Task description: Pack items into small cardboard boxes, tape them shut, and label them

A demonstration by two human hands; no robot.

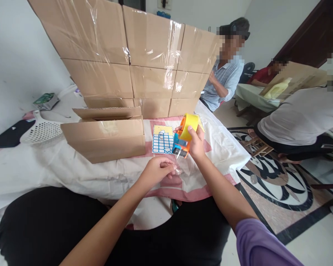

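Observation:
My right hand is wrapped round a tape dispenser with an orange and blue body and a yellow roll of tape. Just left of it and lower, my left hand pinches a strip of clear tape that runs from the dispenser. Beneath the dispenser lies a sheet of blue-edged labels, with part of its yellow backing bare. An open cardboard box stands to the left of my hands on the cloth-covered table.
Behind the hands rises a tall stack of taped cardboard boxes. A white perforated basket sits at the left. Past the table's right edge are a person in a light blue shirt and a seated person in a grey shirt.

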